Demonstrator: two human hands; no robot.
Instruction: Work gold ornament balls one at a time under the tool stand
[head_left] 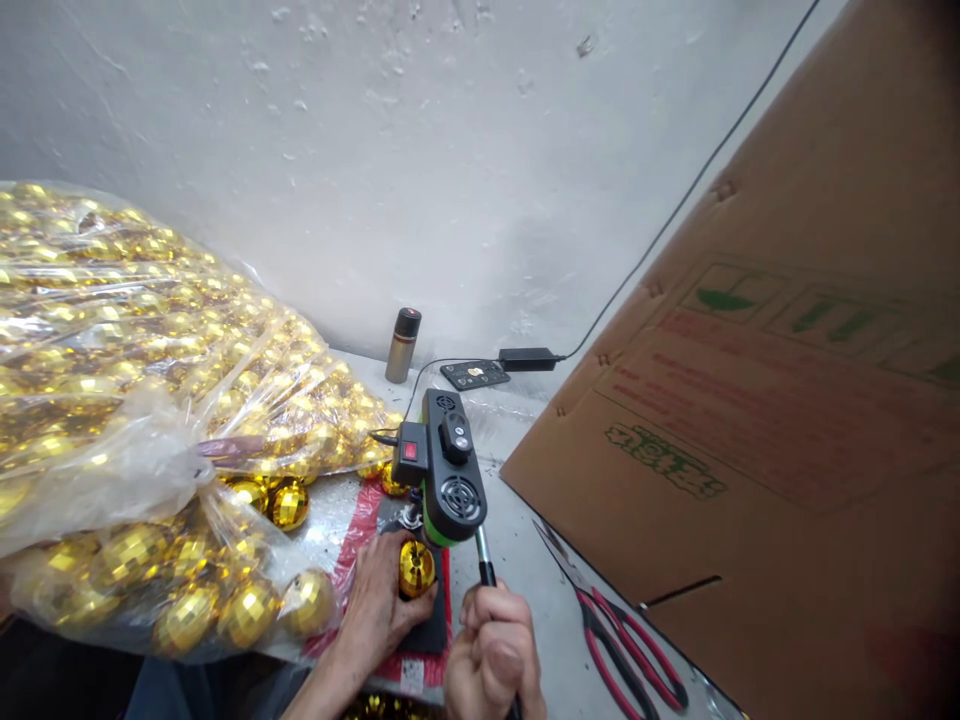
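Observation:
My left hand (382, 590) is closed around a shiny gold faceted ball (416, 568), its fingers curled at the ball's sides. The ball is held over the dark base (429, 635) of a small black bench drill press (450, 465), just under and in front of its head. A dark opening shows on the ball's upper side. My right hand (495, 645) is wrapped round the black grip of the metal lever (484, 550) at the machine's right side. Whether the drill's tip touches the ball is hidden by the machine head.
A large clear bag (150, 330) of gold balls fills the left. Loose gold balls (289, 505) lie by it. Red-handled scissors (615, 640) rest beside a big cardboard box (750, 400) at right. A spray can (403, 345), phone (474, 375) and power adapter (527, 359) are by the wall.

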